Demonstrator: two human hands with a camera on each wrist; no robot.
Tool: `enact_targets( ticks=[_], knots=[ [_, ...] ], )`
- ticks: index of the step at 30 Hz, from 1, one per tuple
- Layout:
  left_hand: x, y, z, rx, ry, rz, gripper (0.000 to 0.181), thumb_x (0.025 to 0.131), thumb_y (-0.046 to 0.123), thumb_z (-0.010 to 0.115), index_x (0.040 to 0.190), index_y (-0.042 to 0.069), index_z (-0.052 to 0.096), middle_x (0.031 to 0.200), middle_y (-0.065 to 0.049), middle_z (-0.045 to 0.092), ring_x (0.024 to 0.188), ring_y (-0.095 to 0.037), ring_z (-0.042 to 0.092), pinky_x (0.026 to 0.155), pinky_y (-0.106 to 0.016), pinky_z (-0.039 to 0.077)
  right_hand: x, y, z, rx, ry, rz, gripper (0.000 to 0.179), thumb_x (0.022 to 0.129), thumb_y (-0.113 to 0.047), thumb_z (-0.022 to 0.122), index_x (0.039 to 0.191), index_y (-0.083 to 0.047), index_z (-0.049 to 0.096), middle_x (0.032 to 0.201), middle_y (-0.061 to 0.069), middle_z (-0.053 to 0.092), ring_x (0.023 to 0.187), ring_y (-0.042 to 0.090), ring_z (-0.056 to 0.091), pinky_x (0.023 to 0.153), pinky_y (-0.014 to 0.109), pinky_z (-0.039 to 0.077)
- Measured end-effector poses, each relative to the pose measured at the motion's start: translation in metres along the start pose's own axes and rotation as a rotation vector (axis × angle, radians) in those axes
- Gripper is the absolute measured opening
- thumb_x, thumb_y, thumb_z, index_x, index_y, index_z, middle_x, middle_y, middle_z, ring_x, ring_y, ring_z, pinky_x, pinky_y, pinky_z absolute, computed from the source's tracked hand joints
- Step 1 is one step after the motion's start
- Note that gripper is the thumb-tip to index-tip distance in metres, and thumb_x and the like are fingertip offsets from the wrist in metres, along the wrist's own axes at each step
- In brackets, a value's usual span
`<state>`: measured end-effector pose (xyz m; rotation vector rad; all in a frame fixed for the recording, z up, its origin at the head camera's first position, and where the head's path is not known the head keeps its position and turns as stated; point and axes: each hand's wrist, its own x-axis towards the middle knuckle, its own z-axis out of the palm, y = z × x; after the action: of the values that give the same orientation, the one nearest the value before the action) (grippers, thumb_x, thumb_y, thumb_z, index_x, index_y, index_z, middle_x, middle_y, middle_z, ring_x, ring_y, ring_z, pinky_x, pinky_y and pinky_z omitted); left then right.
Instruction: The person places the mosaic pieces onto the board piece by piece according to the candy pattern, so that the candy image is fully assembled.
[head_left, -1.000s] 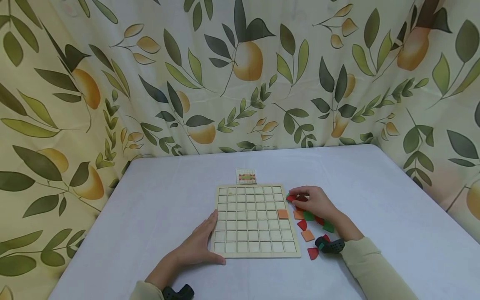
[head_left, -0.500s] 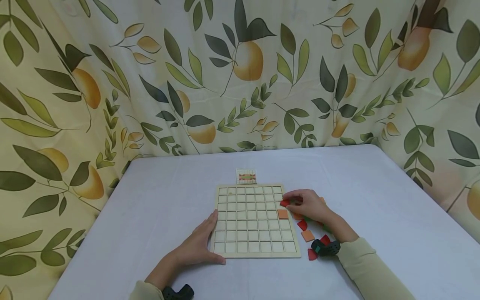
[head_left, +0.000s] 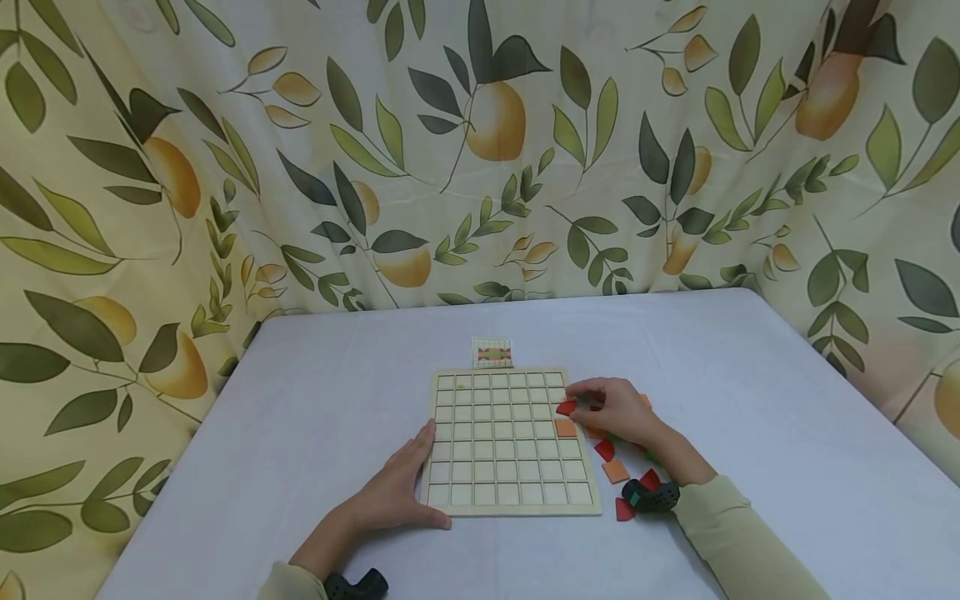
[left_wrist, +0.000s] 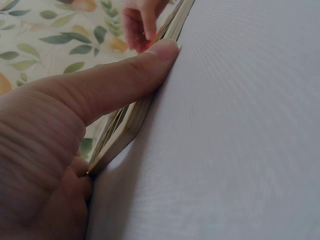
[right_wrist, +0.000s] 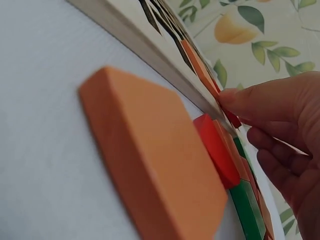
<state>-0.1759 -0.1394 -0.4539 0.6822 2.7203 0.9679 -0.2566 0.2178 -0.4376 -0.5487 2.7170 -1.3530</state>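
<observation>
A wooden grid board [head_left: 498,510] lies on the white table. My left hand [head_left: 393,483] rests against its near-left corner, fingers straight along the left edge. In the left wrist view the left thumb [left_wrist: 120,82] lies along the near edge. Over the right-hand column, just beyond an orange square tile [head_left: 566,427] set in the grid, my right hand [head_left: 621,412] pinches a red fan-shaped tile [head_left: 566,407] between thumb and fingers. The right wrist view shows that red tile [right_wrist: 231,114] at the board's edge, partly hidden by the thumb.
Right of the board lie loose tiles: red pieces [head_left: 604,451], orange squares [head_left: 616,472] and green ones [right_wrist: 247,210], some hidden under the right hand and wrist. A small pattern card [head_left: 492,353] stands behind the board. A patterned curtain [head_left: 450,167] hangs past the table's far edge.
The right hand has moved left from the loose tiles onto the board's right edge, bringing the red tile over the grid. The left hand and board have stayed still.
</observation>
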Motion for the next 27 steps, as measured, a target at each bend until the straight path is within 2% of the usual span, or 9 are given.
enact_targets(
  ticks=[5, 14, 19, 20, 27],
  knots=[
    [0.0001, 0.0001, 0.0004, 0.002, 0.000, -0.002, 0.135, 0.052, 0.065, 0.076, 0.147, 0.005, 0.003, 0.153, -0.009, 0.007, 0.138, -0.020, 0.007, 0.109, -0.044, 0.010, 0.0001, 0.0013, 0.0004, 0.031, 0.012, 0.019, 0.037, 0.079, -0.013, 0.073, 0.112, 0.001, 0.063, 0.106, 0.011, 0.064, 0.101, 0.026, 0.058, 0.085, 0.042, 0.048],
    [0.0000, -0.0002, 0.0006, 0.001, 0.002, -0.012, 0.134, 0.052, 0.065, 0.076, 0.148, 0.005, 0.004, 0.153, -0.009, 0.008, 0.138, -0.020, 0.008, 0.109, -0.045, 0.011, 0.0002, -0.0031, 0.0010, 0.029, -0.025, -0.031, 0.033, 0.081, -0.009, 0.070, 0.112, 0.002, 0.063, 0.104, 0.009, 0.065, 0.100, 0.025, 0.058, 0.084, 0.040, 0.049],
    [-0.0005, -0.0003, 0.0005, -0.004, -0.002, -0.013, 0.134, 0.052, 0.065, 0.077, 0.148, 0.006, 0.003, 0.153, -0.008, 0.007, 0.138, -0.020, 0.007, 0.109, -0.044, 0.010, 0.0011, -0.0010, 0.0023, 0.051, -0.041, -0.029, 0.032, 0.082, -0.008, 0.068, 0.113, 0.001, 0.063, 0.105, 0.009, 0.065, 0.102, 0.026, 0.057, 0.086, 0.041, 0.048],
    [-0.0006, -0.0002, 0.0003, -0.004, -0.003, -0.012, 0.134, 0.052, 0.065, 0.077, 0.148, 0.006, 0.003, 0.153, -0.008, 0.007, 0.138, -0.020, 0.007, 0.109, -0.044, 0.010, 0.0029, 0.0051, 0.0029, 0.051, -0.041, -0.033, 0.032, 0.082, -0.009, 0.069, 0.113, -0.001, 0.064, 0.105, 0.007, 0.065, 0.102, 0.024, 0.057, 0.086, 0.040, 0.048],
    [0.0001, -0.0003, 0.0007, -0.002, 0.000, -0.005, 0.134, 0.052, 0.065, 0.076, 0.147, 0.005, 0.004, 0.153, -0.009, 0.007, 0.138, -0.020, 0.008, 0.109, -0.045, 0.011, 0.0021, 0.0038, 0.0018, 0.041, -0.043, -0.034, 0.032, 0.082, -0.009, 0.069, 0.112, 0.000, 0.064, 0.104, 0.007, 0.065, 0.100, 0.024, 0.058, 0.084, 0.039, 0.049]
  ],
)
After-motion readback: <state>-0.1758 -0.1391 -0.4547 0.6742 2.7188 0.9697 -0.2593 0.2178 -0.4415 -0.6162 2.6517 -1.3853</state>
